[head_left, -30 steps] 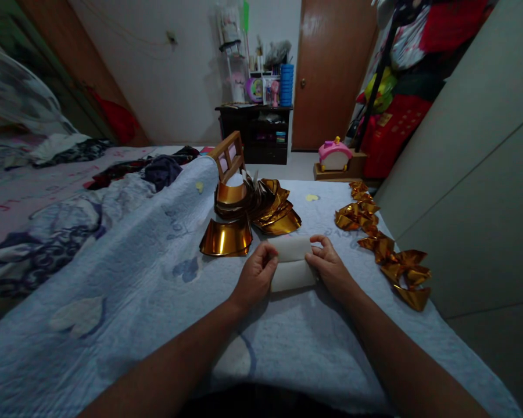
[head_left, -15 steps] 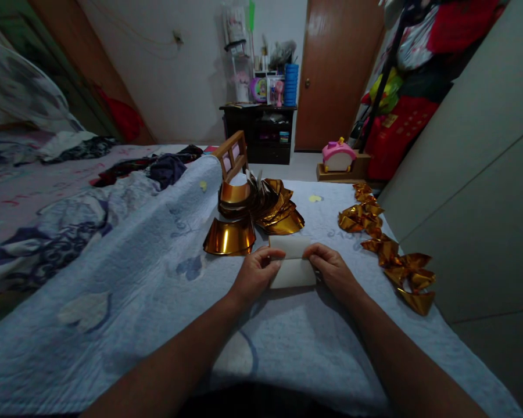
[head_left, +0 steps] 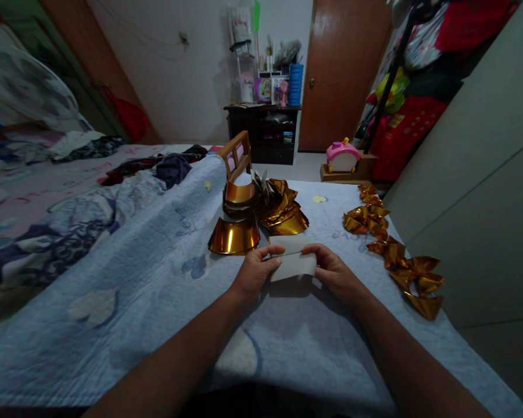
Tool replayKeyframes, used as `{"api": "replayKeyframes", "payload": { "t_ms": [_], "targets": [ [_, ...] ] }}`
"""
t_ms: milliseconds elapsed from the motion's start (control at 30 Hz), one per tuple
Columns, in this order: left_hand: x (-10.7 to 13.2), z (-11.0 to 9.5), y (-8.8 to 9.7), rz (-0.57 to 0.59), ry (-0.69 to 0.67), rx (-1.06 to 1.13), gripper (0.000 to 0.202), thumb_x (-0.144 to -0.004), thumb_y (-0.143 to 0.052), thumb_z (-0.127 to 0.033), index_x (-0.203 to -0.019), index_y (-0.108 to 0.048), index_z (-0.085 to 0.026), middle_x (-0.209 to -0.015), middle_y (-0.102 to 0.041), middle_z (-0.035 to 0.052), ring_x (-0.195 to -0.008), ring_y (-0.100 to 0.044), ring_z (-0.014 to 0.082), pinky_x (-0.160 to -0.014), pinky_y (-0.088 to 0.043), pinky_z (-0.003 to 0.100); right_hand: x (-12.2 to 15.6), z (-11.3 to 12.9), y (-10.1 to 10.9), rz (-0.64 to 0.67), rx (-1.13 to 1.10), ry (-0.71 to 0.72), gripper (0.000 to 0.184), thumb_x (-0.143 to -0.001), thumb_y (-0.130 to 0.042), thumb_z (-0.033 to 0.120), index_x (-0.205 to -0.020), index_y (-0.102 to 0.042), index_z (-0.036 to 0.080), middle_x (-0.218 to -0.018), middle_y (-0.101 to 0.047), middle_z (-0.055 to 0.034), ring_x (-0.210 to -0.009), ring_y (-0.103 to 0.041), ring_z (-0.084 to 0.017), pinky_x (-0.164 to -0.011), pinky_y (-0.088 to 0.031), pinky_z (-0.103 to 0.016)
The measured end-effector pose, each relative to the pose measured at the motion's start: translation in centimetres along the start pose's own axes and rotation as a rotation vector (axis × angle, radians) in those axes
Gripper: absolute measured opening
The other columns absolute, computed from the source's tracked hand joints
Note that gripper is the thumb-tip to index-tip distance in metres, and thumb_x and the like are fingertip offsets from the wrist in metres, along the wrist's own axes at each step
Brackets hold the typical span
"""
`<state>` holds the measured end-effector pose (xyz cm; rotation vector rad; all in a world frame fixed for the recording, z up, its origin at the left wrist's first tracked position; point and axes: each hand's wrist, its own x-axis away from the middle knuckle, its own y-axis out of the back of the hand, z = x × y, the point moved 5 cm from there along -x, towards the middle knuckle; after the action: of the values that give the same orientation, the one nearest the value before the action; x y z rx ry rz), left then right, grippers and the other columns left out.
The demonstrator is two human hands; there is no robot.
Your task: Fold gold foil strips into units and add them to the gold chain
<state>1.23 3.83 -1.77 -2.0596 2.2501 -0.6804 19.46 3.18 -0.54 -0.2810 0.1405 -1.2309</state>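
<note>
My left hand (head_left: 255, 271) and right hand (head_left: 337, 273) hide the white folded paper's (head_left: 293, 262) ends, fingers pinching it; its long axis runs left-right across the bed (head_left: 157, 302).

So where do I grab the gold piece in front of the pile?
Probably pinch the gold piece by its wide curved edge, coming from the near side: that edge lies free on the blanket, its narrow top sits by the pile.
</note>
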Motion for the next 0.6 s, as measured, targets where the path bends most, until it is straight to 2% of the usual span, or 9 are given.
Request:
{"api": "replayKeyframes", "payload": {
  "t_ms": [100,233,400,600],
  "targets": [
    [0.06,-0.22,-0.08,-0.001,-0.032,-0.044,0.048,-0.06,-0.083,-0.026,-0.104,-0.072,-0.011,-0.079,-0.073,0.0045,-0.064,-0.064,0.0136,-0.059,-0.047,0.023,-0.18,0.11,0.16,0.018,0.047,0.036,0.036,-0.065,-0.084,0.021,-0.097,-0.069,0.027,-0.094,-0.066,0.0002,-0.081,-0.061,-0.017,-0.07,-0.051,-0.028],
    [0.35,-0.51,-0.21,0.004,-0.061,-0.104,0.046,-0.064,-0.081,-0.026,-0.107,-0.071,-0.011,-0.078,-0.073,0.0041,-0.064,-0.062,0.0124,-0.06,-0.046,0.022,-0.38,0.62,0.24,0.012,0.141,0.11,0.027,-0.062,-0.086,0.02,-0.087,-0.074,0.025,-0.106,-0.058,-0.0022,-0.096,-0.06,-0.02,-0.08,-0.053,-0.03],
    [0.56,-0.82,-0.37,0.022,-0.147,-0.17,0.039,-0.068,-0.08,-0.027,-0.103,-0.072,-0.012,-0.082,-0.072,0.0045,-0.067,-0.063,0.0128,-0.061,-0.048,0.022,-0.41,0.68,0.17,0.039,0.159,0.112,0.027,-0.064,-0.085,0.02,-0.089,-0.076,0.026,-0.115,-0.054,-0.0034,-0.102,-0.059,-0.021,-0.085,-0.052,-0.033],
    [0.66,-0.49,-0.6,0.05,-0.078,-0.171,0.054,-0.065,-0.085,-0.03,-0.114,-0.069,-0.012,-0.086,-0.074,0.0069,-0.067,-0.066,0.0153,-0.062,-0.05,0.025,-0.28,0.93,0.19,0.058,0.225,0.14,0.019,-0.067,-0.084,0.024,-0.085,-0.08,0.026,-0.111,-0.056,-0.0047,-0.105,-0.057,-0.023,-0.087,-0.053,-0.033]
  ]
}}
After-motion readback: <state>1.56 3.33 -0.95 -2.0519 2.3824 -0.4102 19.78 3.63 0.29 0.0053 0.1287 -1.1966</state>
